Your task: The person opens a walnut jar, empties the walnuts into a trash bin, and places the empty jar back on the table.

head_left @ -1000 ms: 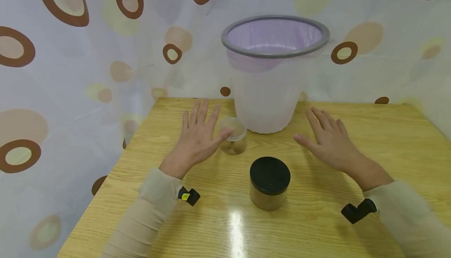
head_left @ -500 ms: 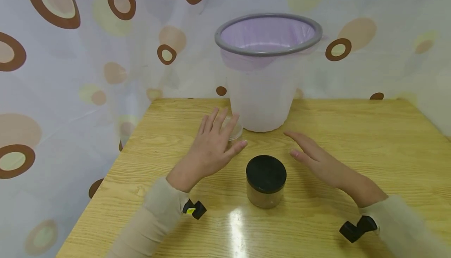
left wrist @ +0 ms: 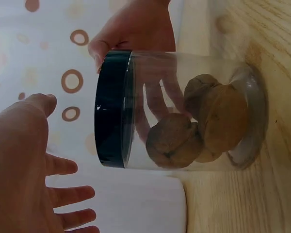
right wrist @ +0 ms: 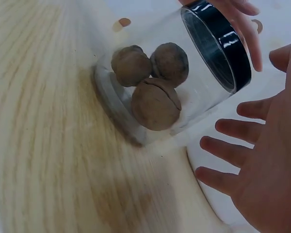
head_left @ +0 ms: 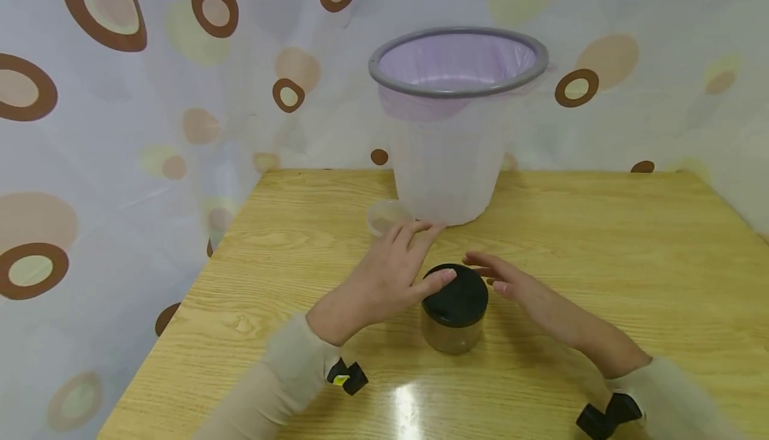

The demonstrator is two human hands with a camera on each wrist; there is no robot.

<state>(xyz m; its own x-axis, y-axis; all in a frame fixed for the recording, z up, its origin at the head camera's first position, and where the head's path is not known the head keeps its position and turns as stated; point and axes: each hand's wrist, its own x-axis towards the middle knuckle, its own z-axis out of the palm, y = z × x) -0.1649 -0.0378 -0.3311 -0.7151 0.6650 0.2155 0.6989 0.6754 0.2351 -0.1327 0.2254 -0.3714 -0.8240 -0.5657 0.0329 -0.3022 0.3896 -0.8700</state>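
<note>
Note the clear cylindrical jar point(head_left: 452, 338) with a round black lid point(head_left: 465, 301), upright on the yellow wood-grain table point(head_left: 625, 253), holding rounded brown walnut-like pieces point(right wrist: 156, 104). Compare the left hand point(head_left: 384, 276), thumb seen over the lid, with the right hand point(head_left: 525, 294), just beside the jar: both loosely extended, grasping nothing. Locate the small clear plastic container point(head_left: 383, 218) near the translucent white bucket point(head_left: 447, 153) behind.

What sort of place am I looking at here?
Probably an indoor corner arranged for a tabletop activity; the room itself can't be told. A yellowish wooden table stands before a white, brown-spotted sheet, and a translucent, grey-rimmed plastic bin stands right on the tabletop.
</note>
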